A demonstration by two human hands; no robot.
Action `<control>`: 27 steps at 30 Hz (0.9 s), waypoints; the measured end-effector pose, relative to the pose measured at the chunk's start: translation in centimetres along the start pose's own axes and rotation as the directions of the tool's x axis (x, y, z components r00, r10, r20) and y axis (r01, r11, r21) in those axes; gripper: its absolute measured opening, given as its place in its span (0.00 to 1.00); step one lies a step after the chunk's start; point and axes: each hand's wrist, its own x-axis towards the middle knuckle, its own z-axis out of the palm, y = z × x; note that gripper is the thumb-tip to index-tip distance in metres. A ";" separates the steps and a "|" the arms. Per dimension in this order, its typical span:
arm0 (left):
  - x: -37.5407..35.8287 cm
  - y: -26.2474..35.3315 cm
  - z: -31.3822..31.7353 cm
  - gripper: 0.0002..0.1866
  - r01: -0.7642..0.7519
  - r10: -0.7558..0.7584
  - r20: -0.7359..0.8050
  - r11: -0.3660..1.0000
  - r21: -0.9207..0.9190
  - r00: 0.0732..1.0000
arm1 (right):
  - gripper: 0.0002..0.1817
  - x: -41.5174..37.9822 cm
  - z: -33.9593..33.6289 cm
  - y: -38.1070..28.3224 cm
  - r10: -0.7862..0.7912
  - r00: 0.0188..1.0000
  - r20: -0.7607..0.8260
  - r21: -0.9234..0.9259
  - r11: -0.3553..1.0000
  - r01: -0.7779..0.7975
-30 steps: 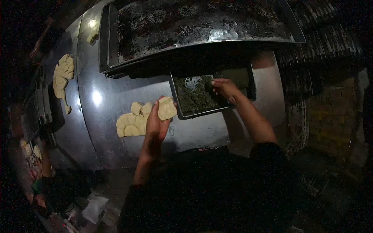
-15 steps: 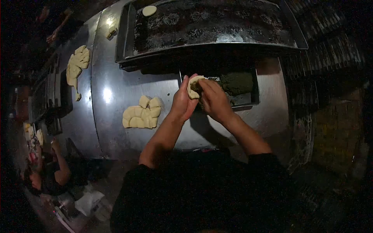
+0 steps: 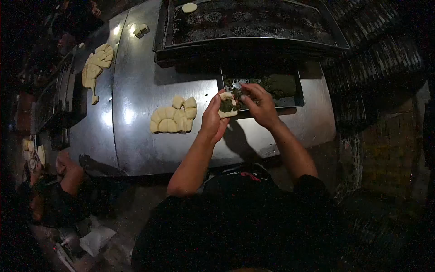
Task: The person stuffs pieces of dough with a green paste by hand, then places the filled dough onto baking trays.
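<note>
A flattened piece of pale dough [image 3: 222, 114] with dark green filling [image 3: 226, 105] on it lies in my left hand [image 3: 212, 119], whose fingers cup it from beneath. Just to the right, my right hand [image 3: 261, 105] is curled, with a little dark filling at its fingertips over the near side of the filling tray [image 3: 290, 108]. Dark green filling [image 3: 281, 86] fills the right part of that tray. Left of my hands, several cut dough pieces [image 3: 170, 119] sit together on the metal table [image 3: 140, 154].
A large dark baking tray [image 3: 253, 44] stands at the back, holding one pale dough round [image 3: 190, 7]. More dough [image 3: 97, 65] and a small dough piece [image 3: 141, 30] lie at the left. A co-worker [image 3: 59, 195] is at the lower left. Racks [image 3: 385, 59] stand at right.
My right hand has moved off the dough to the right, exposing the filling on it. The camera view has shifted, so the table and trays appear displaced.
</note>
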 end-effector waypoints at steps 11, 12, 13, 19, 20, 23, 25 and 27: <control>2.7 -0.3 1.0 0.19 0.144 -0.153 -0.003 0.940 -0.309 0.988 | 0.12 0.0 1.5 0.2 -0.374 0.842 0.389 -0.513 0.671 0.535; 3.3 0.4 0.8 0.20 0.251 -0.216 0.138 0.912 -0.324 0.966 | 0.13 0.6 0.8 0.2 -0.365 0.868 0.335 -0.517 0.699 0.494; 3.9 0.4 1.0 0.20 0.252 -0.219 0.133 0.912 -0.324 0.967 | 0.14 1.0 0.2 0.4 -0.351 0.893 0.282 -0.517 0.728 0.450; 6.3 2.0 3.8 0.18 -0.046 -0.009 0.347 0.988 0.150 0.938 | 0.22 4.6 -3.0 -1.6 -0.569 0.765 0.302 -0.413 0.645 0.643; 6.6 1.9 4.0 0.17 -0.095 0.066 0.343 0.993 0.070 0.937 | 0.23 5.0 -3.3 -3.2 -0.478 0.871 0.110 -0.391 0.785 0.480; 7.6 2.3 4.6 0.16 -0.274 0.228 0.365 0.958 0.081 0.903 | 0.23 6.5 -2.7 -2.7 -0.114 0.983 -0.147 -0.114 0.989 0.097; 7.9 2.6 5.2 0.17 -0.329 0.251 0.365 0.929 0.170 0.897 | 0.20 6.8 -2.1 -0.8 0.257 0.966 -0.025 0.406 0.886 -0.225; 7.6 2.5 5.9 0.22 -0.442 0.415 0.220 0.577 0.687 0.883 | 0.15 6.8 -0.9 0.4 0.152 0.982 -0.112 0.301 0.947 -0.113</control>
